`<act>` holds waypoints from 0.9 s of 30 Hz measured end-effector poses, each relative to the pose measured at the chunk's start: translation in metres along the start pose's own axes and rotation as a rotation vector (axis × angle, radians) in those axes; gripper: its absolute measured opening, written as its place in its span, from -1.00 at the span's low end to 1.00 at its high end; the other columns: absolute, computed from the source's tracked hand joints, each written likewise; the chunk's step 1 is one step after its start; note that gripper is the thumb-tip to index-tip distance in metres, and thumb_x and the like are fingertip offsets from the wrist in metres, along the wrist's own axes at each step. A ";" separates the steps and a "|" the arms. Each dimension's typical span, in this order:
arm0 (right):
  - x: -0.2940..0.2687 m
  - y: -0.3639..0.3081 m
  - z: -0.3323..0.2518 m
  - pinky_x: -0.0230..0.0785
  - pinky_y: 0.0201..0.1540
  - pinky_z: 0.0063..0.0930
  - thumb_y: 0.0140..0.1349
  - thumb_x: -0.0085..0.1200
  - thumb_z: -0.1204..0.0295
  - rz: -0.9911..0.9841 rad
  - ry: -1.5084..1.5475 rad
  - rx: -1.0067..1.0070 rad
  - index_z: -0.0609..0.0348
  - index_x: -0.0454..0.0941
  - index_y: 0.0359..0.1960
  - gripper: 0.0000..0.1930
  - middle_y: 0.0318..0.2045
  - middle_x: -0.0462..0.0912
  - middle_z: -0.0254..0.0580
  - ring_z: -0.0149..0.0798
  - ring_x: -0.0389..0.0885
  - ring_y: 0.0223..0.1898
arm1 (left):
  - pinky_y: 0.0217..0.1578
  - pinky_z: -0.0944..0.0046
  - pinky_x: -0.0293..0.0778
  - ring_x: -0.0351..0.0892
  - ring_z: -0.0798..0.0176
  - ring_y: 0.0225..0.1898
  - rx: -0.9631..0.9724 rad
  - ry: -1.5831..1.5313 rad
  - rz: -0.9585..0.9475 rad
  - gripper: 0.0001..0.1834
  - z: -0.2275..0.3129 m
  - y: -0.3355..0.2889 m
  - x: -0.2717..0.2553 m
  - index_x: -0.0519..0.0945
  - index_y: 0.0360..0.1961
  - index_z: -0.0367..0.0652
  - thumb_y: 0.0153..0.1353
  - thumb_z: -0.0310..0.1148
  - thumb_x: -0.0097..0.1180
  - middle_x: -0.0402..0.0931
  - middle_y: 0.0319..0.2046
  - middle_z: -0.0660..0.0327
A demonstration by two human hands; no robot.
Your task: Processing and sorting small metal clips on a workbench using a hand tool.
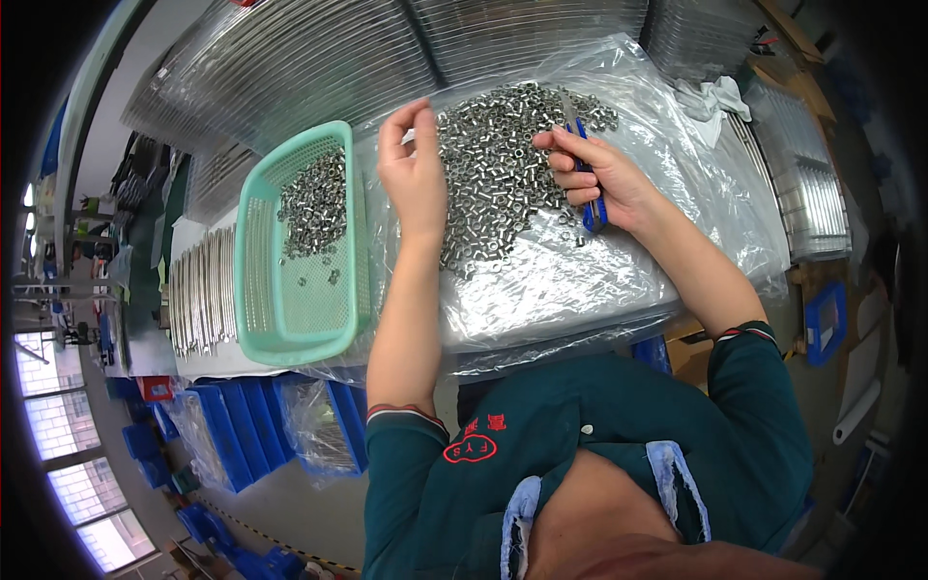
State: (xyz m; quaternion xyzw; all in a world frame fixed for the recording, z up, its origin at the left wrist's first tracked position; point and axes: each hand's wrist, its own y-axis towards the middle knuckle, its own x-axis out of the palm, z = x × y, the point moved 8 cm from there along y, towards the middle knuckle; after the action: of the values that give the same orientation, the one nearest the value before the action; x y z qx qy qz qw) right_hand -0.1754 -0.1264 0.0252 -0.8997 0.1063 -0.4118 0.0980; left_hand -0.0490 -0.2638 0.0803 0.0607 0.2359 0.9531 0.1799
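My right hand point(604, 181) is closed around a blue-handled utility knife point(593, 211), whose narrow grey end points away from me. It is above the right side of a broad heap of small shiny metal sleeves point(488, 184) on clear plastic sheeting point(561, 290). My left hand point(413, 174) is raised at the heap's left edge, between it and a mint-green plastic basket point(355, 261). Its fingers are bent in toward the thumb; whatever they may hold is hidden. More small metal pieces point(314, 208) lie in the basket, mostly toward its far end.
Stacked clear ribbed trays point(319, 72) line the back of the table, with more trays point(807, 184) at the right. Long metal rods point(203, 290) lie left of the basket. Blue bins point(237, 435) stand below at the left. A white cloth point(713, 100) rests at the back right.
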 end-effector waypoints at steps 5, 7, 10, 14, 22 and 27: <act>-0.003 -0.001 -0.002 -0.01 -0.76 -0.88 0.27 -0.13 0.22 -0.008 0.033 -0.008 0.22 0.38 -0.20 -0.71 -0.59 0.32 -0.51 -0.73 0.14 -0.72 | 0.09 0.05 0.05 0.13 0.04 0.14 0.175 0.834 -0.177 -0.81 -0.004 -0.007 0.010 0.56 -0.31 -0.03 0.00 -0.31 0.16 0.34 0.00 0.14; -0.005 -0.003 -0.004 0.00 -0.73 -0.86 0.27 -0.13 0.19 0.075 -0.051 -0.028 0.22 0.38 -0.19 -0.69 -0.60 0.32 -0.52 -0.72 0.14 -0.72 | 0.09 -0.06 0.00 0.10 -0.02 0.15 0.184 1.028 -0.250 -0.84 -0.014 -0.010 0.012 0.56 -0.36 -0.05 -0.04 -0.35 0.18 0.32 0.01 0.11; -0.005 -0.004 -0.004 0.02 -0.72 -0.85 0.26 -0.12 0.17 0.122 -0.075 -0.035 0.21 0.38 -0.21 -0.68 -0.59 0.32 -0.53 -0.72 0.13 -0.72 | 0.08 -0.11 -0.01 0.09 -0.05 0.16 0.114 1.114 -0.406 -0.84 -0.024 -0.015 0.019 0.56 -0.38 -0.04 -0.06 -0.35 0.19 0.32 0.02 0.12; -0.005 -0.005 -0.004 0.01 -0.73 -0.86 0.26 -0.12 0.19 0.116 -0.088 -0.031 0.20 0.39 -0.21 -0.69 -0.59 0.33 -0.53 -0.72 0.14 -0.72 | 0.08 -0.04 0.04 0.21 0.01 0.11 0.220 1.110 -0.347 -0.83 -0.014 -0.015 0.025 0.56 -0.36 -0.05 -0.05 -0.34 0.19 0.42 -0.09 0.15; 0.002 -0.005 0.002 -0.04 -0.78 -0.86 0.28 -0.13 0.28 0.075 -0.169 0.030 0.19 0.38 -0.21 -0.77 -0.63 0.32 -0.52 -0.72 0.12 -0.75 | -0.16 0.28 0.36 0.47 0.24 -0.15 0.018 0.106 -0.381 -0.75 0.010 -0.030 0.050 0.47 -0.20 -0.17 0.04 -0.47 0.11 0.53 -0.27 0.20; 0.001 -0.005 -0.002 -0.08 -0.77 -0.89 0.20 0.00 0.25 0.087 -0.251 -0.027 0.16 0.44 -0.26 -0.76 -0.60 0.36 -0.53 -0.76 0.14 -0.72 | -0.15 0.37 0.38 0.48 0.33 -0.18 0.177 0.195 -0.467 -0.58 0.021 -0.038 0.058 0.34 -0.01 -0.23 0.06 -0.56 0.09 0.52 -0.23 0.13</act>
State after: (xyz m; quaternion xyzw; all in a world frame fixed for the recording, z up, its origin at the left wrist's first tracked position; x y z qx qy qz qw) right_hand -0.1758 -0.1218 0.0287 -0.9399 0.1375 -0.2901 0.1160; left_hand -0.0866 -0.2018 0.0826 -0.0723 0.3421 0.8627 0.3655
